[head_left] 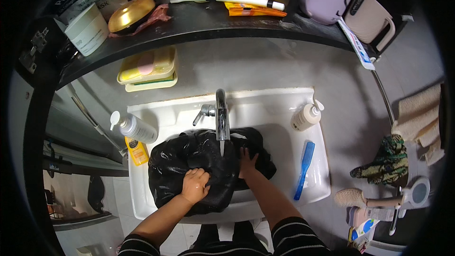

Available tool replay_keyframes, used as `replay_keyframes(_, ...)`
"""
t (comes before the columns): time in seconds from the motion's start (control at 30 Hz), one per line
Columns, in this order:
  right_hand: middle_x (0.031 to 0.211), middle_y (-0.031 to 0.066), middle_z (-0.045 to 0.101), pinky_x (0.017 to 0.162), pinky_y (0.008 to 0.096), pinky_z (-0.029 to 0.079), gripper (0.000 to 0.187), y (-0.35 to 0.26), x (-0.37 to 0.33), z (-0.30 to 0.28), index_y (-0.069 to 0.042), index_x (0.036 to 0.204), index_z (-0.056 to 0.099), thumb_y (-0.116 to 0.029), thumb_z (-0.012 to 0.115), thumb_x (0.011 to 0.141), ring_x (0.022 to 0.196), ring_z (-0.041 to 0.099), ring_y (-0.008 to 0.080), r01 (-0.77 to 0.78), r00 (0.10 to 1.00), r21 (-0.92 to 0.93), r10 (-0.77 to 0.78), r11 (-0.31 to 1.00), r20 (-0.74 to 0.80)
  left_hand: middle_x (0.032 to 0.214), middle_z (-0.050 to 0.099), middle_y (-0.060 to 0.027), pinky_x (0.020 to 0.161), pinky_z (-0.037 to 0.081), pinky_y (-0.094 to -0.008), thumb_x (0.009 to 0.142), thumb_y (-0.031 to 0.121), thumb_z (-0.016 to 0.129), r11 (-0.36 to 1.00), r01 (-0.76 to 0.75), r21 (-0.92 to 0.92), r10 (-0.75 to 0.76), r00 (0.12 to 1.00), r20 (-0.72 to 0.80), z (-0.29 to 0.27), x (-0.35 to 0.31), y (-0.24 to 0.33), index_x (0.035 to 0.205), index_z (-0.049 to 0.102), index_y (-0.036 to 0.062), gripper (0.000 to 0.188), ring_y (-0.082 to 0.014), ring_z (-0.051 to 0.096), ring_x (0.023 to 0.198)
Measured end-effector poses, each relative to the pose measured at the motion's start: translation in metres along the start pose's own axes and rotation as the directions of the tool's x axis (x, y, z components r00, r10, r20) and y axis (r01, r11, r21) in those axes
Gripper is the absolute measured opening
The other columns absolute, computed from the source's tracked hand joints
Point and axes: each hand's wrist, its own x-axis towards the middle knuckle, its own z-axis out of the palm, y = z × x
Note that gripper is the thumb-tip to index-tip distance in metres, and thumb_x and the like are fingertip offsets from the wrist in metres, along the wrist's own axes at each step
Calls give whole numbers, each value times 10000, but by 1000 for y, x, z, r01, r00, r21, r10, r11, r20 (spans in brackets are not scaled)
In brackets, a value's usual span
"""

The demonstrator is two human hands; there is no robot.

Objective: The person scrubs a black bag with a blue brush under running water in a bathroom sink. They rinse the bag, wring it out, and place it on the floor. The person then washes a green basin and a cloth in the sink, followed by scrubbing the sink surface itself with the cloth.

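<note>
A bulky black fabric item (189,149), glossy with water, fills much of the white sink (303,92); its exact kind is unclear. From the chrome faucet (221,114) a short stream of water falls onto it. My left hand (195,186) is closed in a fist on the near side of the fabric, gripping a fold. Farther right, my right hand (247,163) presses down on the cloth with its fingers spread apart. A blue long-handled brush (304,169) lies on the sink's right rim.
Pump bottles stand at the sink's left (137,128) and right (307,116) corners, with a yellow packet (136,150) by the left one. A dark shelf (204,31) overhangs the back, bearing a toothbrush (246,2) and mugs. A soap box (148,68) sits below it. Towels (419,121) hang right.
</note>
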Motion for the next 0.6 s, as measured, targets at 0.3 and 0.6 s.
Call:
replay_keyframes(0.3, 1505, 183, 237, 1075, 612, 212, 615, 9, 30, -14, -185, 1389, 445, -343, 597, 815, 1395, 189, 366, -58, 996, 194, 44, 979, 74, 1079, 610, -122, 915, 431, -421, 651, 343, 829, 911, 390, -131, -296, 842, 450, 70, 31, -87, 1075, 495, 93, 595, -317, 562, 1073)
replay_keyframes(0.6, 1487, 296, 187, 1057, 665, 161, 1072, -94, -68, -106, -253, 1504, 139, -660, 682, 675, 1364, 207, 464, 216, 899, 359, -42, 908, -436, 1268, 468, -259, 1054, 316, -461, 703, 367, 789, 839, 542, -41, -481, 705, -522, -48, -39, -59, 1298, 430, -28, 799, -414, 418, 1217)
